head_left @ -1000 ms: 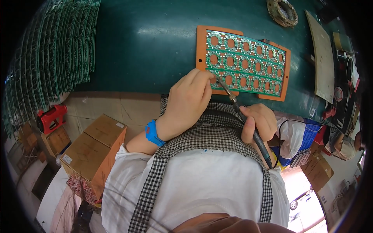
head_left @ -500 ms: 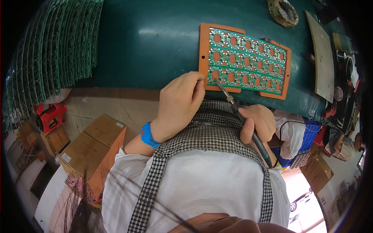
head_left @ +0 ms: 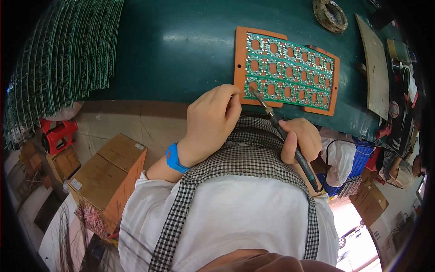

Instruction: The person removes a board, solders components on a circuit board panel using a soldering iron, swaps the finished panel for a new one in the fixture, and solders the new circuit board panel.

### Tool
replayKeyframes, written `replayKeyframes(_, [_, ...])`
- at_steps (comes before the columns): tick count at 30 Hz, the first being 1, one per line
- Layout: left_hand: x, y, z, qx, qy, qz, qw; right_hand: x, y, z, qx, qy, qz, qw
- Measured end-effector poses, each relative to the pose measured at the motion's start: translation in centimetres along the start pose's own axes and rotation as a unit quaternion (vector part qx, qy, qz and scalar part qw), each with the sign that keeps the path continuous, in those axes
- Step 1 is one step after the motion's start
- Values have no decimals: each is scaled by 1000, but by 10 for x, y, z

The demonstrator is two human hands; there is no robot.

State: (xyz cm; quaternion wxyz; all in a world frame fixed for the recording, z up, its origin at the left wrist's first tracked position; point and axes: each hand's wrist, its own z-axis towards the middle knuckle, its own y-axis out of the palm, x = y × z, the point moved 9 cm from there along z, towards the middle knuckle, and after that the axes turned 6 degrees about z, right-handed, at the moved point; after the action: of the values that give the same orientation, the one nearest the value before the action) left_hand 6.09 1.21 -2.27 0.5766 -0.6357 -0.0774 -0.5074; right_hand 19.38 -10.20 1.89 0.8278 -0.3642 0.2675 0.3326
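Note:
A green circuit board panel (head_left: 281, 78) with rows of round holes sits in an orange-brown tray (head_left: 240, 54) on the green table. My right hand (head_left: 302, 140) is wrapped round the dark handle of a soldering iron (head_left: 269, 110). The iron slants up to the left, its tip at the panel's near left hole; whether it touches is too small to tell. My left hand (head_left: 212, 122), a blue watch on its wrist, is closed in a pinch by the tray's near left corner. A thin strand, apparently solder wire, is at its fingertips and barely shows.
Many green circuit boards (head_left: 68, 50) stand in a row at the table's left. A worn ring-shaped roll (head_left: 330, 16) and a pale board (head_left: 373, 68) lie at the right. Cardboard boxes (head_left: 106, 170) and a red tool-like object (head_left: 60, 135) are below the table's edge.
The tray's left end and the panel have shifted very slightly to the right. The iron's tip has moved slightly with them. Less of the strand shows at my left fingertips.

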Motion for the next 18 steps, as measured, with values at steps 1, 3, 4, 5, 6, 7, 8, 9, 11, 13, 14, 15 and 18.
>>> replayKeyframes(1, [-1,-3,0,12,-8,-3,1000,1,1,1,-5,3,3,1000])
replayKeyframes(3, [-3,1,3,3,0,9,1000,1,2,1,-9,5,6,1000])
replayKeyframes(4, [-3,3,3,-5,9,21,1000,0,2,1,-11,6,5,1000])
replayKeyframes(5, [-2,3,3,-4,9,22,1000,0,2,1,-13,6,4,1000])
replayKeyframes(6, [-1,5,3,-14,7,32,999,0,2,0,-13,6,3,1000])
replayKeyframes(7, [0,8,3,-25,5,41,999,1,2,0,-8,6,9,1000])
replayKeyframes(8, [1,9,3,-25,5,41,999,1,1,-1,-4,6,15,1000])
replayKeyframes(9, [0,10,2,-25,6,41,999,1,1,0,-4,7,15,1000])
replayKeyframes(11, [0,11,2,-25,6,41,999,1,4,1,-17,4,17,1000])
replayKeyframes(13, [0,12,2,-28,9,53,998,1,5,0,-21,4,14,1000])
replayKeyframes(14, [-1,13,2,-29,9,52,998,1,5,-1,-25,5,11,1000])
replayKeyframes(15, [0,13,2,-20,24,48,998,1,6,0,-25,5,13,1000])
replayKeyframes(18, [5,9,3,-21,39,73,996,-1,7,2,-34,-7,12,999])
